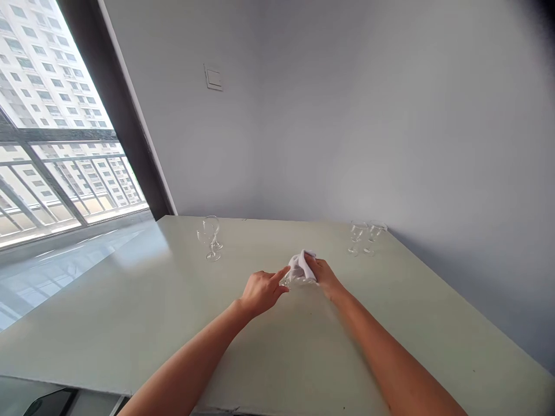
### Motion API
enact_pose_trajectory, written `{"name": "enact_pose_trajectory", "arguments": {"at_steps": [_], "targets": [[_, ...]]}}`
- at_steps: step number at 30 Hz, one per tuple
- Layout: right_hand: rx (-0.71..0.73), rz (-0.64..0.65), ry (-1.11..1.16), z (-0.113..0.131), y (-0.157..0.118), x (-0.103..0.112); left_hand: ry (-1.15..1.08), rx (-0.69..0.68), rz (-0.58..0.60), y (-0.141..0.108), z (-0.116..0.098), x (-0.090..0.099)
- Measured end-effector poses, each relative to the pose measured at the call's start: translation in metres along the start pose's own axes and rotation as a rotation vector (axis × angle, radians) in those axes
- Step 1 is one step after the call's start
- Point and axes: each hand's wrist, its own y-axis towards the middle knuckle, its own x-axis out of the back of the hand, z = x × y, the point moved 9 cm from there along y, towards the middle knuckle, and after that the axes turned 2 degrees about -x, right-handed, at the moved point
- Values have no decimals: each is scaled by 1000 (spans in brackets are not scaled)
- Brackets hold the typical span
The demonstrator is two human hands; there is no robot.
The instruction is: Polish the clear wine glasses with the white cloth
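- Here, we have both hands together near the middle of the counter, with a glass and a white cloth between them.
- Our right hand has its grip closed on the bunched cloth, pressing it over the glass.
- Our left hand sets finger and thumb on either side of the glass's left end; we cannot tell whether that grip actually pinches it.
- The glass seems to lie tipped low, just above or on the counter; the cloth hides too much for us to be sure.
- To handle it well, we would steady it with the left hand and let only the cloth rub, lightly, so the thin wall takes no twist.
- Keeping the cloth bunched between fingers and glass should give softer, surer contact, we judge.
- Elbow room matters: one glass pair stands well apart on the left, another pair on the right, near the wall.
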Motion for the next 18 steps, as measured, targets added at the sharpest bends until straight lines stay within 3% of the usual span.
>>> {"name": "enact_pose_trajectory", "arguments": {"at_steps": [4,7,12,18], "targets": [[-97,-55,558,-23,7,-4,-111,138,-64,-1,7,-2],[-111,-131,746,-35,6,-14,-218,235,-112,-2,12,-4],[-8,-92,681,-31,-2,-37,-337,372,-231,-7,23,-4],[189,-17,468,-8,-16,-54,-454,345,-377,-8,17,-5]]}}
